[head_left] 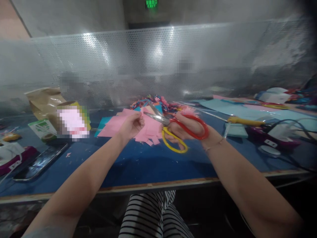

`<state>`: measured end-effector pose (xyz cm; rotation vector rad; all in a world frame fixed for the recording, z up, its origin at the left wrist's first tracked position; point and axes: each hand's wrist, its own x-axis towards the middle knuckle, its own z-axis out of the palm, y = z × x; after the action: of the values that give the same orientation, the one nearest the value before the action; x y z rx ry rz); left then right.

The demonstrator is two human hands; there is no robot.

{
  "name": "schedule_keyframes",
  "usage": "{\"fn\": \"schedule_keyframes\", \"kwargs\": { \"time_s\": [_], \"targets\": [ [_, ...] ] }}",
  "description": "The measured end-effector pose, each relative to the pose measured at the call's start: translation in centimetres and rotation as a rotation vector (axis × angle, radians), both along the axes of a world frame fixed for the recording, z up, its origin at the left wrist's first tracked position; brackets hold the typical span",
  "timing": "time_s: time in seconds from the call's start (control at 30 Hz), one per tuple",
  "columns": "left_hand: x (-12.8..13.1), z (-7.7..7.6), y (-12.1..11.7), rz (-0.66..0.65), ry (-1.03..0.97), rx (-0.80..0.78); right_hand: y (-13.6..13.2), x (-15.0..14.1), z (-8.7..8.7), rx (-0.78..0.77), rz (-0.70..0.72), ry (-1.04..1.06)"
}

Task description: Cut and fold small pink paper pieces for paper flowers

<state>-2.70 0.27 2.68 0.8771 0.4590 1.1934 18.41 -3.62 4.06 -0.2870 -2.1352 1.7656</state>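
My right hand [183,125] is wrapped round a pair of scissors [158,117] with one red and one yellow handle loop. Their metal blades are spread and point left, toward my left hand [133,125]. That hand is closed in a pinch, and a small piece of pink paper [142,111] shows at its fingertips by the blade tips. Under and behind both hands lies a loose pile of pink paper sheets [115,124], with blue sheets [105,123] poking out at the left. Several cut pink strips [150,140] stick out at the pile's front.
Colourful paper shreds [160,100] are heaped behind the pile. A phone [41,162], a brown paper bag [44,102] and a purple power strip [17,162] are at left. At right are light blue sheets [228,110], a yellow-handled tool [245,121] and cables. A perforated metal panel [148,62] stands behind.
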Motion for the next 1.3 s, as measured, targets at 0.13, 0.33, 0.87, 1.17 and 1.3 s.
{"fn": "schedule_keyframes", "kwargs": {
  "time_s": [0.13, 0.33, 0.87, 1.17, 1.3],
  "targets": [
    [0.1, 0.0, -0.1, 0.060, 0.054, 0.108, -0.1, 0.1, 0.2, -0.137, -0.005, -0.014],
    [0.3, 0.1, -0.1, 0.120, 0.104, 0.191, 0.4, 0.7, 0.1, -0.196, -0.013, -0.024],
    [0.4, -0.7, 1.0, 0.311, 0.270, 0.362, 1.1, 1.2, -0.5, -0.066, -0.063, 0.012],
    [0.1, -0.7, 1.1, 0.487, 0.410, 0.359, 3.9, 4.3, -2.2, 0.454, -0.669, -0.319],
    [0.2, -1.0, 1.2, 0.462, 0.461, 0.317, 6.3, 4.3, -3.9, 0.751, -1.009, -0.657]
  ]
}}
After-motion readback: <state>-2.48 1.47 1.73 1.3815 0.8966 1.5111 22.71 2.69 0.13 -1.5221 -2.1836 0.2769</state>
